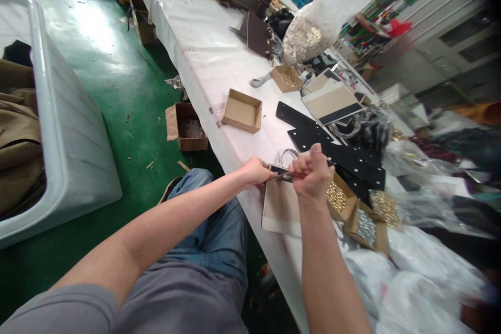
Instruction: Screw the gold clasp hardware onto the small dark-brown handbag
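My left hand (256,171) grips the edge of a flat beige panel (279,203) with a black strip along its far end. The panel lies at the front edge of the white-covered table. My right hand (313,172) is closed in a fist with the thumb up, over the panel's far right corner. From that fist a thin dark tool (285,174) points left toward the black strip and my left fingers; its kind is hidden. Just beyond the panel lies a ring wrapped in clear plastic (287,155).
Small boxes of gold studs (336,195) and silver studs (367,227) stand right of my right forearm. Black strips with holes (332,148) lie beyond my hands. A shallow cardboard box (242,111) sits further up the table (211,57). A grey bin (78,115) stands at left.
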Demonstrator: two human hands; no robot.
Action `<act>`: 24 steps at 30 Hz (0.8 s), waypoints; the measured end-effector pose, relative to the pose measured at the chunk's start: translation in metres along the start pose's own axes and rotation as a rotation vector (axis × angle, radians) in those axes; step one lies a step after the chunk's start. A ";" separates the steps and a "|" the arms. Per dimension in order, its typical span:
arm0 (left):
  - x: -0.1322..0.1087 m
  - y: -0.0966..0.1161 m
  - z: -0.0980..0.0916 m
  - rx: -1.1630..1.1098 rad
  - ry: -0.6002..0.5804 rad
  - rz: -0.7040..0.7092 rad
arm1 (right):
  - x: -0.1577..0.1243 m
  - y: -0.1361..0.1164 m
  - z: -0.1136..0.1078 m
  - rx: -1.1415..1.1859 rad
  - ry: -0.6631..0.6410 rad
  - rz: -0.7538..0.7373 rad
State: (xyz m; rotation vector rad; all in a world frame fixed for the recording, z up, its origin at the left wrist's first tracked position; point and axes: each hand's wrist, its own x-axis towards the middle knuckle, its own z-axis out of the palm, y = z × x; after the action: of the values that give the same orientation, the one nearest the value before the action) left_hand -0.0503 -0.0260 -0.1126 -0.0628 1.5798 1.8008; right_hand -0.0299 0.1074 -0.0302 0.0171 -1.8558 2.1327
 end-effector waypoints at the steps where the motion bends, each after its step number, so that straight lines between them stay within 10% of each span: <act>1: 0.000 0.001 0.001 0.008 0.002 -0.005 | 0.002 -0.003 -0.002 0.002 0.013 -0.007; 24: -0.008 0.006 0.007 -0.062 0.040 -0.025 | -0.012 0.014 0.017 -0.069 0.106 -0.149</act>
State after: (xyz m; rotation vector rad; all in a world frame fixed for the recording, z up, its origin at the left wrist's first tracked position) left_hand -0.0444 -0.0236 -0.1020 -0.1481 1.5445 1.8390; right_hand -0.0251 0.0864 -0.0431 0.0249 -1.8066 1.9314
